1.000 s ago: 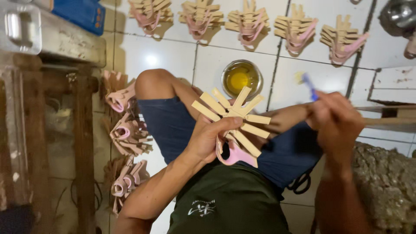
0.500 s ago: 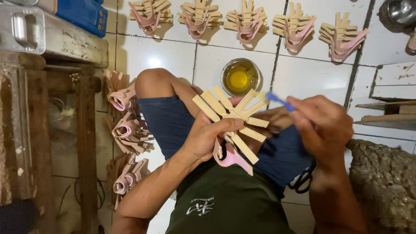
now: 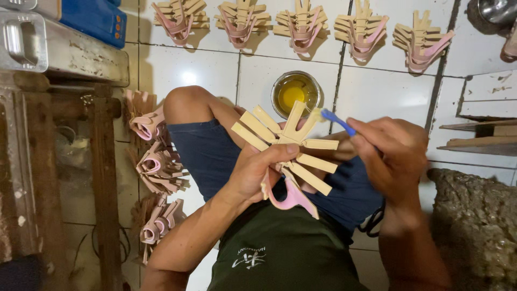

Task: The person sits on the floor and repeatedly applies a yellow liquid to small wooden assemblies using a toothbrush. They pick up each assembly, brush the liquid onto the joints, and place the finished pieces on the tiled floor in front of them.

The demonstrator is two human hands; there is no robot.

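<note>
Fingers point(image 3: 280, 153) of the left hand point(image 3: 258, 172) are clamped on a strap piece point(image 3: 288, 156) of tan strips fanned out with a pink loop below, held up over the lap; the right hand's point(image 3: 396, 156) fingers are pinched together on a blue brush point(image 3: 336, 121) whose tip touches an upper strip. Glue could likely drip onto the blue shorts point(image 3: 207, 153) or smear the thumb if the brush is overloaded; a loose grip might let the strips twist. Beyond sits a tin of yellow glue point(image 3: 295, 94) on the white tiled floor point(image 3: 194, 70); finished pieces point(image 3: 304, 24) lie in a row, more point(image 3: 156, 167) at the left beside a wooden frame point(image 3: 102, 178).
</note>
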